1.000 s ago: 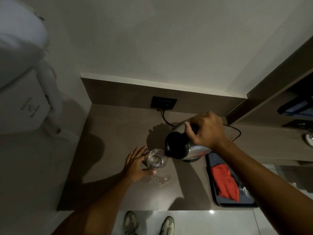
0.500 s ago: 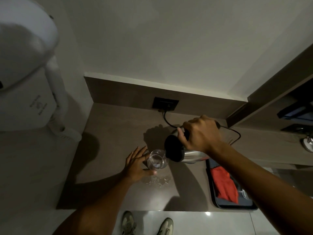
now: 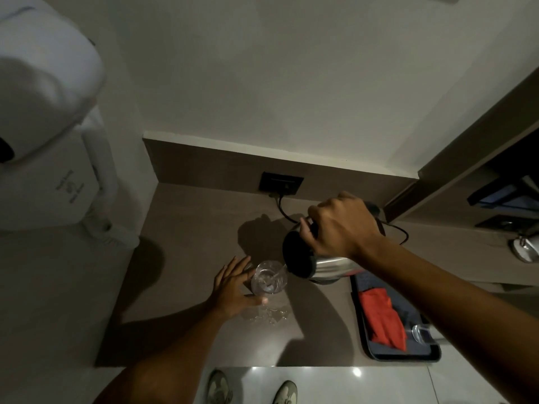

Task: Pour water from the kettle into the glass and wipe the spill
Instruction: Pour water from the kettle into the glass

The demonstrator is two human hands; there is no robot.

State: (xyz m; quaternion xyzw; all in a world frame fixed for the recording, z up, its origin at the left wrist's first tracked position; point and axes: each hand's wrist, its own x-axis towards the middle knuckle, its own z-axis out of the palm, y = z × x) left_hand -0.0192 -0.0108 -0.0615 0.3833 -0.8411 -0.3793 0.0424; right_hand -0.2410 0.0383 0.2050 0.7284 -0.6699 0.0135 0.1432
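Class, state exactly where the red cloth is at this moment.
In the head view the red cloth lies on the dark tray at the counter's right front, under the right forearm and below the tilted kettle.

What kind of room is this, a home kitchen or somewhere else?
Probably a hotel room's tea corner: a small counter with a wall socket, an electric kettle, and a tray holding a red cloth.

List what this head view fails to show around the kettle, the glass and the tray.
- Kettle handle: hidden under the right hand.
- Glass fill level: clear and dim, too hard to read.
- Tray right side and second glass: covered by the right forearm.
- Spill extent: faint glints only.
- Left hand grip: contact with the glass unclear.
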